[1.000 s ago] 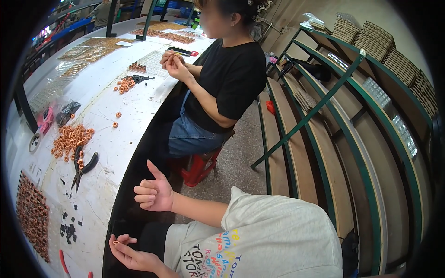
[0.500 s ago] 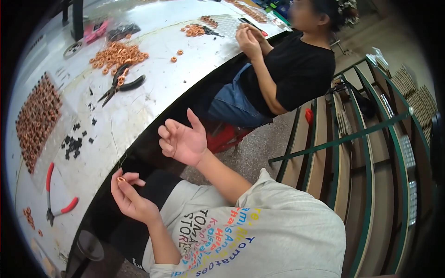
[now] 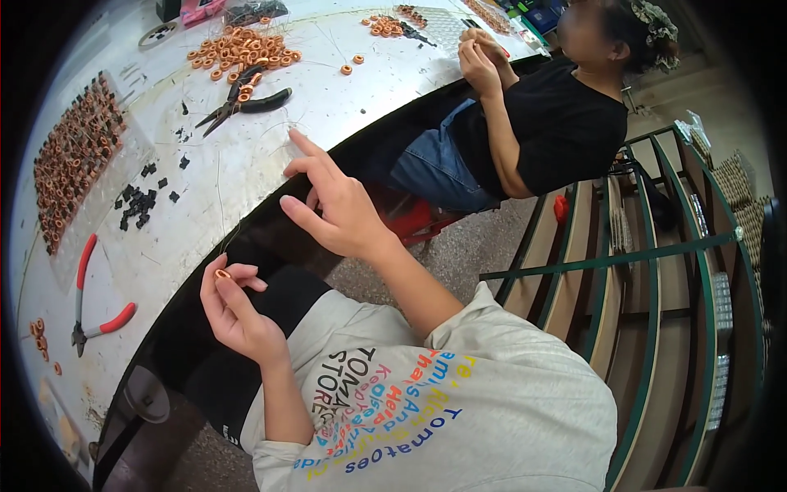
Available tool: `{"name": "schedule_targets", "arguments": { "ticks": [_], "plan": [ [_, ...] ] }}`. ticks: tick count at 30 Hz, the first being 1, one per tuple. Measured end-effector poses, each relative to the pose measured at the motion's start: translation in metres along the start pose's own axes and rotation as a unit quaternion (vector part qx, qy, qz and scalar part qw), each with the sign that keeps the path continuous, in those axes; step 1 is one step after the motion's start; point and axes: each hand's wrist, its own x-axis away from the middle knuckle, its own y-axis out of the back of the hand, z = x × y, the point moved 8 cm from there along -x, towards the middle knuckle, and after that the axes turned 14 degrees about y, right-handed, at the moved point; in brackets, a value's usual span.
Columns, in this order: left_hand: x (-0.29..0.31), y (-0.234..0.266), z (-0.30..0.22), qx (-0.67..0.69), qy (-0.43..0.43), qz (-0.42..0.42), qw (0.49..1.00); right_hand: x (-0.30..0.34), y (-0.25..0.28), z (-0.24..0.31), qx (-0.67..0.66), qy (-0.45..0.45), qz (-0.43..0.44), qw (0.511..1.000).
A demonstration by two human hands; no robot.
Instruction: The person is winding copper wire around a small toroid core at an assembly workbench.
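Pinched between the thumb and fingers of my left hand (image 3: pixel 246 324) is a small copper-coloured ring coil (image 3: pixel 222 275), just off the table's near edge. Thin wires (image 3: pixel 221 197) rise from it over the white tabletop. My right hand (image 3: pixel 344 209) hangs open beside the edge, its fingers apart and the index finger stretched toward the table; I see nothing in it. Beyond my hands, black-handled pliers (image 3: pixel 242 102) lie against a heap of copper rings (image 3: pixel 246 47). Small black plastic pieces (image 3: pixel 138 205) are scattered to the left.
Red-handled cutters (image 3: pixel 80 332) lie at the left near a few copper coils (image 3: pixel 38 334). Rows of finished-looking coils (image 3: pixel 75 160) rest on plastic at the far left. A co-worker in a black shirt (image 3: pixel 566 123) sits to the right, near a green-framed rack (image 3: pixel 615 262).
My right hand has opened out, its fingers extending from a curl and its palm turning downward. My left hand keeps the ring coil. The view has shifted, moving the table contents upward.
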Motion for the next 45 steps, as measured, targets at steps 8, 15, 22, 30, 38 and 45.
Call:
{"name": "schedule_targets", "arguments": {
  "ticks": [8, 15, 22, 30, 38, 45],
  "plan": [
    [-0.006, 0.006, 0.003, 0.001, 0.001, -0.002, 1.0, 0.0, -0.016, -0.01, 0.059, -0.002, 0.019, 0.998],
    [-0.009, 0.015, 0.006, -0.005, -0.003, -0.001, 1.0, -0.002, -0.03, -0.01, 0.066, 0.008, 0.025, 0.997],
    [-0.003, 0.009, 0.001, -0.003, 0.001, -0.002, 1.0, 0.0, -0.016, -0.005, 0.075, 0.014, -0.004, 0.997],
    [0.007, -0.023, -0.042, 0.002, -0.023, -0.026, 0.999, -0.005, 0.072, 0.006, -0.047, 0.027, -0.204, 0.978],
    [0.035, -0.045, -0.112, -0.017, -0.009, -0.029, 0.999, -0.009, 0.134, 0.018, -0.678, -0.136, -0.328, 0.643],
    [0.056, -0.044, -0.128, -0.009, -0.013, -0.016, 1.0, 0.004, 0.115, 0.057, -0.614, -0.148, -0.231, 0.74]
  ]
}}
